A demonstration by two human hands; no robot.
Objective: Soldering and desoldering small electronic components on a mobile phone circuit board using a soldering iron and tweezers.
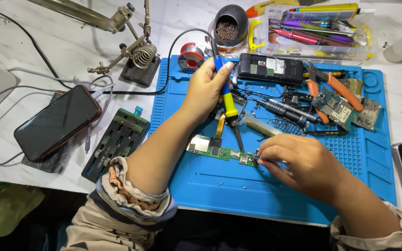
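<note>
— Two hands are on the job: the left hand [208, 86] is wrapped around a blue-and-yellow soldering iron [226, 100], its tip angled down just above the green circuit board [219, 152].

— And the other?

— The right hand [298, 162] is curled over the board's right end, fingers pinched on a thin silvery thing; I cannot tell what it is. The board lies flat near the middle of the blue mat [275, 195].

— How far along?

— The work looks midway, I judge: the dark phone body [270, 69] lies opened at the mat's top edge, loose boards and orange-handled pliers [326, 83] are heaped to the right, nothing is reassembled.

— Any packages or labels?

— A clear plastic box [315, 32] of tools sits at the top right, with a yellow tube on it. A pale label patch shows on the opened phone. A red solder spool [191, 56] stands near the mat's top left.
</note>
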